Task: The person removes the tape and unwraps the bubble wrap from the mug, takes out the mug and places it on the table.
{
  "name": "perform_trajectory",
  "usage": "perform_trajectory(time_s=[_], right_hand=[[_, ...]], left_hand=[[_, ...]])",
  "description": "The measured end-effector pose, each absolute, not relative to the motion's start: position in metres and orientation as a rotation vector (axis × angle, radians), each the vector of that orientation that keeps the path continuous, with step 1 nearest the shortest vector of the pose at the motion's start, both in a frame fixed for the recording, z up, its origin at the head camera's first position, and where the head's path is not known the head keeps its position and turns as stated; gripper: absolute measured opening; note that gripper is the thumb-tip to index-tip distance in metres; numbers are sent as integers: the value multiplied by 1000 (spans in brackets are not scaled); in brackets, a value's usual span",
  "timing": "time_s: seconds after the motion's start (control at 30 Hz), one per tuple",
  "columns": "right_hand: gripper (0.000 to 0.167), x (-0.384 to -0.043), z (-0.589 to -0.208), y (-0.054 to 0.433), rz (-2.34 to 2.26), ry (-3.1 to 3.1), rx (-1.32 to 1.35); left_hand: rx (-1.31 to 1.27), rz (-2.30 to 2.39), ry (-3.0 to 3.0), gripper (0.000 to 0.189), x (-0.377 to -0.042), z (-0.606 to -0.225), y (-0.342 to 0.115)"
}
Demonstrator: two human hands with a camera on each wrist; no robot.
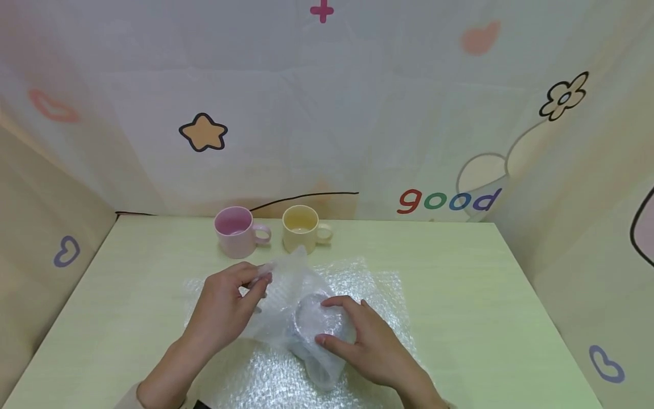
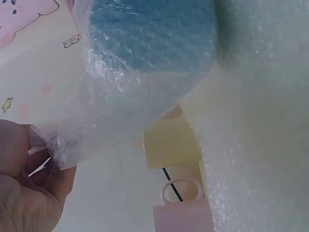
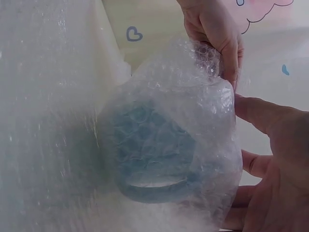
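A blue mug (image 3: pixel 145 140) shows through the clear bubble wrap (image 2: pixel 116 104) folded around it; its handle shows in the right wrist view. My left hand (image 1: pixel 225 304) pinches a gathered corner of that wrap, pulled out to the left of the mug. From the right, my right hand (image 1: pixel 373 343) grips the wrapped mug, thumb and fingers spread across its round end in the head view. The mug stands over more bubble wrap sheets (image 1: pixel 260 369) spread on the table.
Behind the hands, a pink mug (image 1: pixel 237 236) and a yellow mug (image 1: pixel 298 234) stand near the back of the pale table (image 1: pixel 470 307), handles to the right. A printed curtain (image 1: pixel 286 113) hangs behind the table and at both sides.
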State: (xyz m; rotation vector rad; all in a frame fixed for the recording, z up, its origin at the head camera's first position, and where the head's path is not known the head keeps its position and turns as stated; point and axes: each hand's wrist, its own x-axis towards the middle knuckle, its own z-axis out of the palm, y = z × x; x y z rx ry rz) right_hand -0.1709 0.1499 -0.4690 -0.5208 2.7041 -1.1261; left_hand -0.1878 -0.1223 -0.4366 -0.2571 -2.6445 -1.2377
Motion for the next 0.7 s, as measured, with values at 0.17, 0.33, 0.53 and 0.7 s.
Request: perform_trajectory(time_s=[0.17, 0.33, 0.53, 0.7], right_hand=[[50, -171, -468, 153, -1152, 2664, -481], [50, -171, -470, 151, -1152, 2668, -509], [52, -169, -474, 143, -1148, 2704, -558], [52, -168, -476, 139, -1150, 2709, -588]], left_hand=[[-270, -1308, -2615, 12, -184, -432, -121], [-256, -1358, -2598, 22, -186, -437, -129], [-165, -1432, -2602, 20, -194, -454, -148], [14, -1560, -2655, 27, -198, -470, -169]])
